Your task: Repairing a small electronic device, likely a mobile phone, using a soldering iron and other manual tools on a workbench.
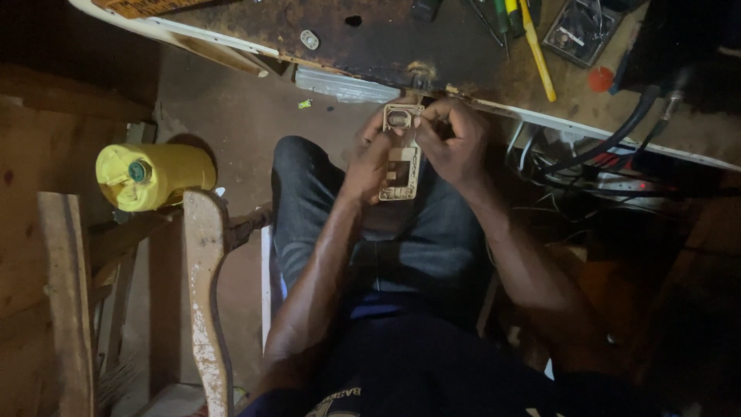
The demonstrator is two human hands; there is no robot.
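Observation:
A flat, pale rectangular frame part [402, 154] with cut-out openings is held upright over my lap, just below the workbench edge. My left hand [369, 164] grips its left side. My right hand [454, 139] holds its right side, with fingers curled over the top corner. Both hands are on the same part. I am seated, my jeans-clad legs under the hands.
A rusty dark workbench [370, 38] runs across the top with a yellow-handled screwdriver [538, 54], other tools and a small tray [580, 29]. Black cables [617, 139] hang at right. A yellow plastic jerrycan [154, 176] and a worn wooden chair arm [204, 286] stand at left.

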